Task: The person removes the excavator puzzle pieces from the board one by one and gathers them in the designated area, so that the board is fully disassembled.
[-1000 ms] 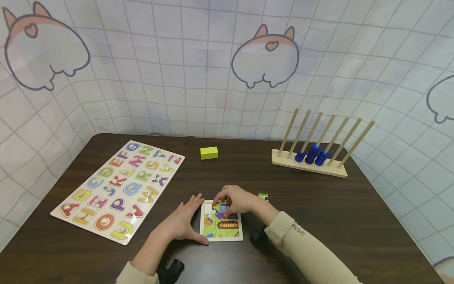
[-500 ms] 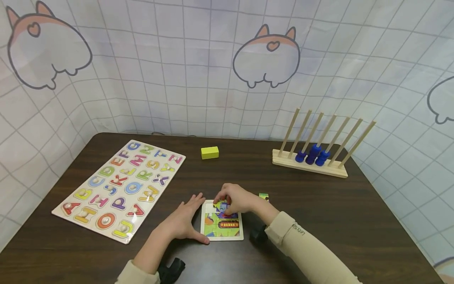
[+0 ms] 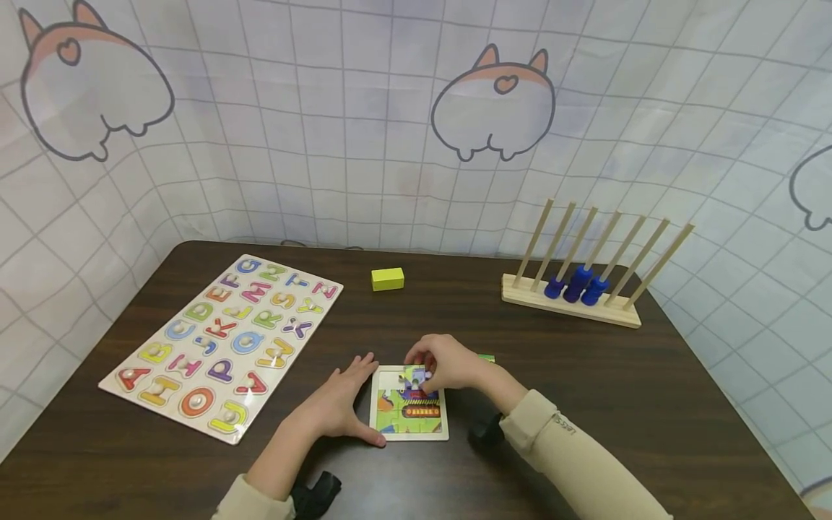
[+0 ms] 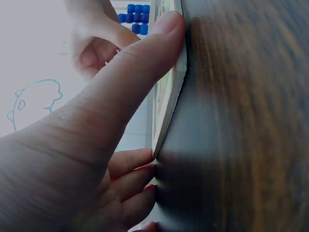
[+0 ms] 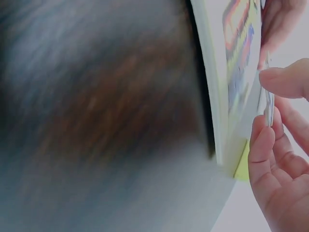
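Observation:
A small white-framed jigsaw point(image 3: 409, 436) with a colourful vehicle picture lies at the table's front middle; white backing shows at its upper left. My left hand point(image 3: 334, 404) rests at its left side, thumb on the lower-left corner and fingers spread by the left edge. In the left wrist view, the left thumb lies on the frame's edge point(image 4: 170, 104). My right hand point(image 3: 448, 363) pinches a puzzle piece point(image 3: 425, 375) above the upper right part. The right wrist view shows that thin piece point(image 5: 269, 104) held edge-on between thumb and fingers, apart from the board.
An alphabet board point(image 3: 221, 347) lies on the left. A yellow block point(image 3: 387, 279) stands at the back middle, and a wooden peg rack point(image 3: 572, 307) with blue beads at the back right. Another green piece point(image 3: 487, 357) lies partly hidden behind my right hand.
My right hand has shifted slightly right with the piece in its fingers, and the board's upper part shows more. The left hand has stayed at the frame.

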The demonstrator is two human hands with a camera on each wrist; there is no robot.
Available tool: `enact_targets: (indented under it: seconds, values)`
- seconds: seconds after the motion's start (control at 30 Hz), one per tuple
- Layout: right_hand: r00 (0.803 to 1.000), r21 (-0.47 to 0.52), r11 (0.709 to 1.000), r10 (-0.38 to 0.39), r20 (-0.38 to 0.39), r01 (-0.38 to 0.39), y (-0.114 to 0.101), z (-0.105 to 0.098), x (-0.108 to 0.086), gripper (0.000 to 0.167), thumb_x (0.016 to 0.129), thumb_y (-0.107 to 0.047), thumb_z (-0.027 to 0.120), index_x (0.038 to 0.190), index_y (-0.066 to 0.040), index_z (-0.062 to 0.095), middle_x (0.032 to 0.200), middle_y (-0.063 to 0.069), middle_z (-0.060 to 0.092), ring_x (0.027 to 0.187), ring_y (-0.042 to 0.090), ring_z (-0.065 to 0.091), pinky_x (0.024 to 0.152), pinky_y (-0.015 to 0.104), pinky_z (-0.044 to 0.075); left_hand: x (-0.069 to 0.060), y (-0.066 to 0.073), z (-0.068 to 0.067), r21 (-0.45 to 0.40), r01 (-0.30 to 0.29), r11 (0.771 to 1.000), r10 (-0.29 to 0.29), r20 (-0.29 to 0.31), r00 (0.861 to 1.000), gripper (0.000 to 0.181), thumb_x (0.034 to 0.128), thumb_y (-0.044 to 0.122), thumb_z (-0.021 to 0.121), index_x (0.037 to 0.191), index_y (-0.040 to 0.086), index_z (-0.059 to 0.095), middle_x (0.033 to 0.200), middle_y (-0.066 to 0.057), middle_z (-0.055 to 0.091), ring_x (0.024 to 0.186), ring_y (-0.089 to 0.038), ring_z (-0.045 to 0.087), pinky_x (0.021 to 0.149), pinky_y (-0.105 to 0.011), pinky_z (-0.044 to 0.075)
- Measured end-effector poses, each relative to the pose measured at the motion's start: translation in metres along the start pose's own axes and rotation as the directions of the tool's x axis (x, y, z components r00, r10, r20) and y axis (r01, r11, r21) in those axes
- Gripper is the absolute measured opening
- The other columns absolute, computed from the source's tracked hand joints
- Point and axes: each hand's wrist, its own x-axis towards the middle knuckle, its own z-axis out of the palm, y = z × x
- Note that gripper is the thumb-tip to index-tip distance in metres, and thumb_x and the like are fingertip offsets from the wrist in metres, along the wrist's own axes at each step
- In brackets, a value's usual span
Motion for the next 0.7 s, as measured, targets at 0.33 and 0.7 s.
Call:
enact_targets:
  seconds: [0.33, 0.7]
  values:
    - [0.995, 0.018, 0.998, -0.053, -0.08, 0.054, 0.017, -0.021, -0.025, 0.034, 0.068, -0.003, 0.077, 0.101, -0.004, 0.067, 0.085, 0.001, 0.055, 0.071, 0.015, 0.052, 0.06, 0.021, 0.048, 0.001, 0.0, 0.001, 0.007, 0.014, 1.0, -0.014, 0.0, 1.0, 0.114, 0.0515, 0.049, 0.085, 0.141, 0.002, 0.032, 0.149, -0.012, 0.023, 0.137, -0.028, 0.015, 0.109, -0.052, 0.012]
    - [0.988, 0.019, 0.999, -0.033, -0.153, 0.036, 0.034, -0.035, -0.048, 0.033, 0.067, -0.001, 0.075, 0.099, -0.002, 0.066, 0.086, 0.002, 0.058, 0.073, 0.016, 0.054, 0.065, 0.028, 0.052, 0.002, 0.0, 0.001, 0.005, 0.009, 1.0, -0.008, -0.003, 1.0, 0.114, 0.0511, 0.049, 0.085, 0.14, 0.002, 0.033, 0.149, -0.012, 0.023, 0.137, -0.028, 0.016, 0.109, -0.052, 0.012]
